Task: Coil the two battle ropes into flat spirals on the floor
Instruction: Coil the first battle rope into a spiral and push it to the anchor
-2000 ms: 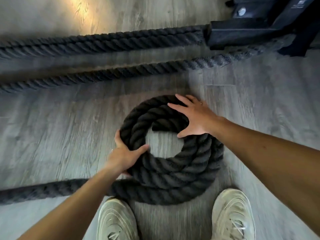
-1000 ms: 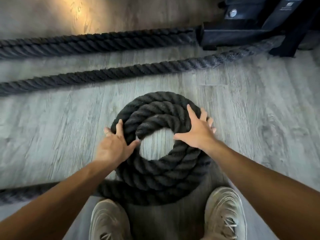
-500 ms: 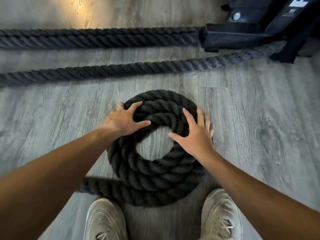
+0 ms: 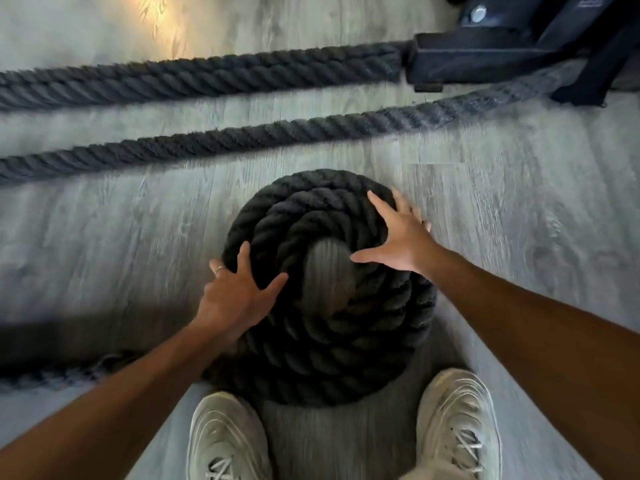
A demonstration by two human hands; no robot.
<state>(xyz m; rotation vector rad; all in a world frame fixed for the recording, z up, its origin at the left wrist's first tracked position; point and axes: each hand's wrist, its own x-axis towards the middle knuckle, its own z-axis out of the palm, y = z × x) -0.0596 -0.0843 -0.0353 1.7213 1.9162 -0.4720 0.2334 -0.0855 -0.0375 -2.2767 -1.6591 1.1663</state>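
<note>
Fingers (image 4: 379, 202) splayed, both hands press flat on the rope coil (image 4: 329, 341), left hand (image 4: 235, 292) at its near-left rim, right hand (image 4: 398, 240) far-right, apparently to turn it, gripping nothing.

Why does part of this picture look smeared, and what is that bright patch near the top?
Head view: motion blur smears the floor, the coil's centre and the rope tail at the left; the left hand and right hand stay fairly sharp. A warm glare lights the floorboards at the top. The wide lens bends the straight ropes.
</note>
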